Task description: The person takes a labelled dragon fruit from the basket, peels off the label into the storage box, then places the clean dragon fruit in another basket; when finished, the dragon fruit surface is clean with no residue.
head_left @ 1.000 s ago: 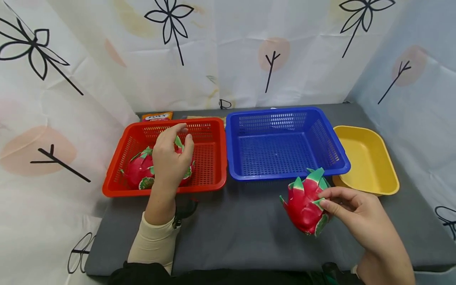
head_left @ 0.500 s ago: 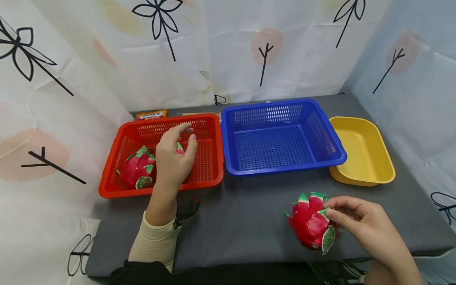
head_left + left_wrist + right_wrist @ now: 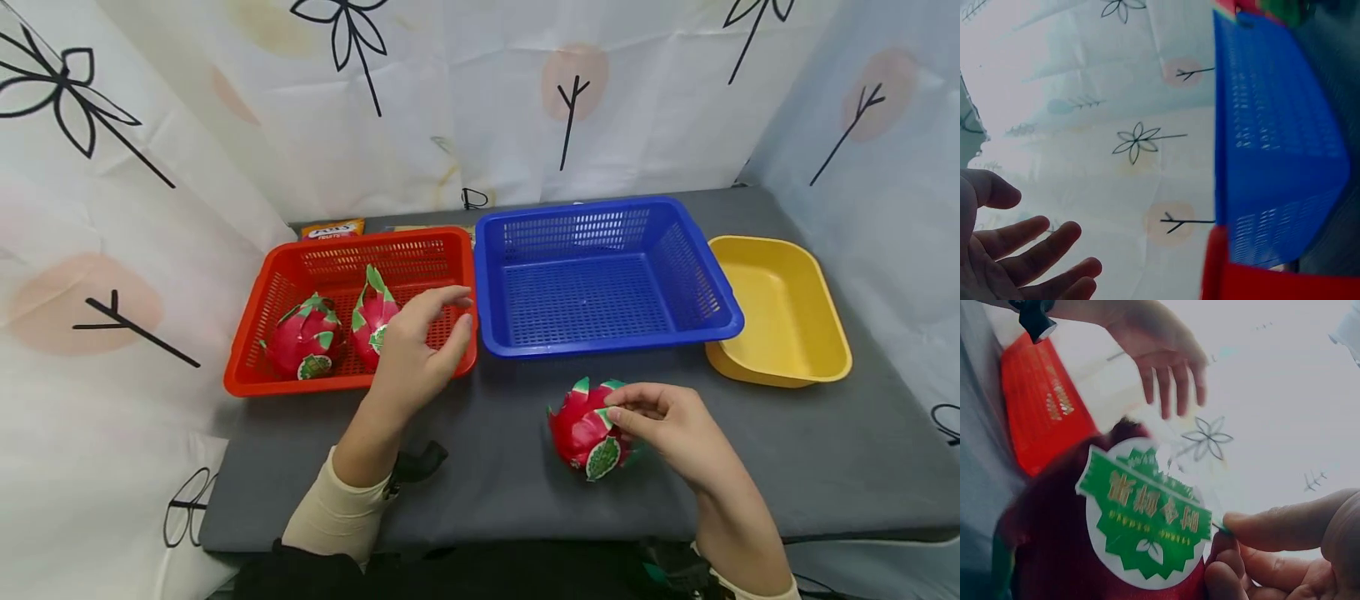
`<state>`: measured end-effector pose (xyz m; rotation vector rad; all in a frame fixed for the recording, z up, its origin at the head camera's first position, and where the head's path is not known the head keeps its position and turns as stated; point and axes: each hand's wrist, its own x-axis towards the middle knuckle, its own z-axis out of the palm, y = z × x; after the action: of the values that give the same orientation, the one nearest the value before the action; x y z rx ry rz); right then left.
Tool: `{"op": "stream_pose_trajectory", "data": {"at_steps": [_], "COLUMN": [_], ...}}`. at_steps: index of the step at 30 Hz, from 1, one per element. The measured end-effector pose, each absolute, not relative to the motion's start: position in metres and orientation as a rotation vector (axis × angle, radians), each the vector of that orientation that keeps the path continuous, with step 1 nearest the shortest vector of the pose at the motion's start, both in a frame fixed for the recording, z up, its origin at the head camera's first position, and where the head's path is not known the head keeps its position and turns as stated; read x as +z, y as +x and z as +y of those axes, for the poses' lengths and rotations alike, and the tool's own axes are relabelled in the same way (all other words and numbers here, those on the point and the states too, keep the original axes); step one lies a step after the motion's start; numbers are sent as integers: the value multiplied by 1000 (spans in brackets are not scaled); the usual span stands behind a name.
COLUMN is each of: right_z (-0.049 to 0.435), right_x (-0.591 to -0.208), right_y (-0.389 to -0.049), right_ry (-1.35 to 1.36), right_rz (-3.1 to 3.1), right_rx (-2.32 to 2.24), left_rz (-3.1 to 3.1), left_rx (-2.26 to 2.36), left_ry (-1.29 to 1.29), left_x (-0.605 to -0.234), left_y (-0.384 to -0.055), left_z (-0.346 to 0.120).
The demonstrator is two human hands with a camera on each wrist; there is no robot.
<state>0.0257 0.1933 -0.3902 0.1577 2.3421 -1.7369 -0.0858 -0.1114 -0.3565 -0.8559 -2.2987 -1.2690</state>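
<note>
My right hand [image 3: 671, 429] pinches a green-tipped scale of a dragon fruit [image 3: 581, 429] above the grey table, in front of the blue basket. In the right wrist view the thumb and fingers nip that scale beside a green-and-white sticker [image 3: 1147, 519] on the dark red skin. My left hand [image 3: 416, 354] hovers over the front right corner of the red basket [image 3: 348, 385], fingers loosely bent and nothing in them. Two more dragon fruits lie in that basket: one at the left [image 3: 300, 337], the other [image 3: 369, 321] partly covered by my left hand.
A blue basket [image 3: 611, 337] stands right of the red one, with a yellow bin [image 3: 780, 317] beyond it. Behind the red basket lies an orange snack packet [image 3: 333, 230]. A printed white curtain [image 3: 487, 108] closes off the back and sides of the grey table [image 3: 480, 500].
The right hand has brought the dragon fruit lower, then leftward toward the middle of the table. My left hand has shifted right, uncovering more of the second fruit. The head view has shifted slightly.
</note>
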Motion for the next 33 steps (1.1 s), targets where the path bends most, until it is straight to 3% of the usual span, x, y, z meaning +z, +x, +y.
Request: {"op": "stream_pose_trajectory", "data": {"at_steps": [17,25,33], "right_z": [166,158,148], "right_x": [-398,-410,-427], "right_y": [-1,-3,-3], "right_ry": [120,97,-42], "right_rz": [2411,2432,2412], "right_rx": [-1704,-1841,-2138], "left_rz": [-2448,-2575,-2483], "left_rx": [-1671,-1457,-1422], "left_ry": [-1160,-1397,-1360], "left_x": [-416,-438,-465], "left_y": [-30,-28,-39], "left_z": [-86,-79,-72]}}
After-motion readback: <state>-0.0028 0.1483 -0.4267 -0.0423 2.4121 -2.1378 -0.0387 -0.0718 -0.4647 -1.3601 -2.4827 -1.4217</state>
